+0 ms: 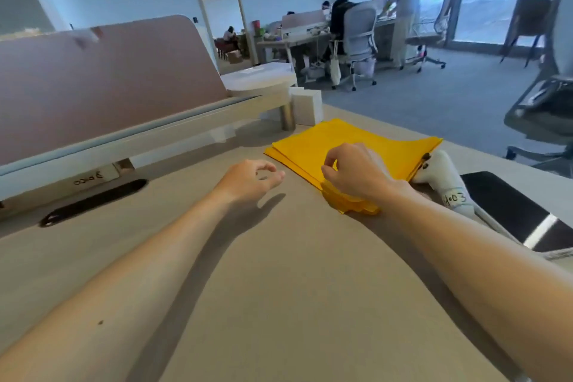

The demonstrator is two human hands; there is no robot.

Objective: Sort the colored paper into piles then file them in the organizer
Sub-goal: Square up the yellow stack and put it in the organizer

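Observation:
A stack of yellow paper [350,143] lies on the beige desk [279,288], to the right of the middle. My right hand [356,175] rests on its near corner, thumb and forefinger pinching the sheets' edge, and the corner curls up under my palm. My left hand [251,178] hovers just left of the stack, over the bare desk, fingers loosely curled and holding nothing. No organizer shows in the view.
A pink divider panel [102,84] on a white rail runs along the desk's left. A white box [307,107] stands behind the paper. A white controller [446,183] and a black tablet [511,211] lie at the right. Office chairs and people are beyond.

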